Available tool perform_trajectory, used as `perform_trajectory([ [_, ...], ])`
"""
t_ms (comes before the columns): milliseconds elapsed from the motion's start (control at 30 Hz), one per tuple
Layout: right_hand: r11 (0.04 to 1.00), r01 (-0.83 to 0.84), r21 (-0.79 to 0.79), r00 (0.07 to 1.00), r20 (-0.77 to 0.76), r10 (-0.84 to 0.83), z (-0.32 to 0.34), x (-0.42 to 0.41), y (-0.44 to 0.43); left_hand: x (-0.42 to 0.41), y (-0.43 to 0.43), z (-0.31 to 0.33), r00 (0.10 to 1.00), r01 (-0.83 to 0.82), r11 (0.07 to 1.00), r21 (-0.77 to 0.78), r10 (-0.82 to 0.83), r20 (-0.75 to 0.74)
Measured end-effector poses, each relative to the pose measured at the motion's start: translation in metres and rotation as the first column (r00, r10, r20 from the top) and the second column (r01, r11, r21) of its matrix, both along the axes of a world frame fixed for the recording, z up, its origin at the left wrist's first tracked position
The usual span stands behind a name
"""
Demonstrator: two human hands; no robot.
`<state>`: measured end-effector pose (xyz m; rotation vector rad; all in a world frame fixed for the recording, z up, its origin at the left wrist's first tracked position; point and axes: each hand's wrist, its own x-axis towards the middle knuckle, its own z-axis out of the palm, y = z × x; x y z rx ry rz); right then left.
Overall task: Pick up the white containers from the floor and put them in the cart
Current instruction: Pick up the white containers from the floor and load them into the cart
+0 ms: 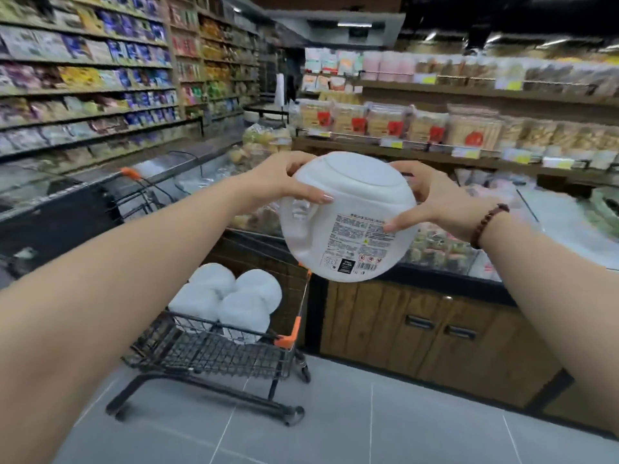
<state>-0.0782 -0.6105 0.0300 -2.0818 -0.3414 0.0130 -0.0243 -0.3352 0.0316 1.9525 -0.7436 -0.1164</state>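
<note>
Both hands, left hand [281, 182] and right hand [432, 202], clamp one white container [348, 216] mid-frame, above-right of the cart [214, 349] at lower center holding four more containers [227, 303].

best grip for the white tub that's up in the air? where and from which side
Grip the white tub at its rim just below the domed lid, from opposite sides, as the left hand and right hand do now. It looks too wide and smooth for one hand.
</note>
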Motion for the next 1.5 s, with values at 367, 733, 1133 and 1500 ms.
perform_trajectory([
  [367,0.976,-0.218,0.013,0.973,-0.08,0.218,-0.101,0.171,0.107,0.108,0.106,-0.08,0.958,-0.212,0.967,0.138,0.234,-0.167],
  [733,0.929,-0.36,-0.082,0.926,-0.157,0.345,-0.185,0.278,0.215,0.177,0.2,-0.158,0.842,-0.364,0.888,0.282,0.443,-0.307],
  [1133,0.939,-0.305,-0.158,0.928,-0.269,0.256,-0.29,0.316,0.376,0.261,0.357,-0.267,0.824,-0.136,0.893,0.429,0.343,-0.451],
  [1500,0.968,-0.153,-0.201,0.903,-0.426,0.054,-0.372,0.304,0.442,0.3,0.411,-0.36,0.769,0.174,0.844,0.508,0.205,-0.605],
])
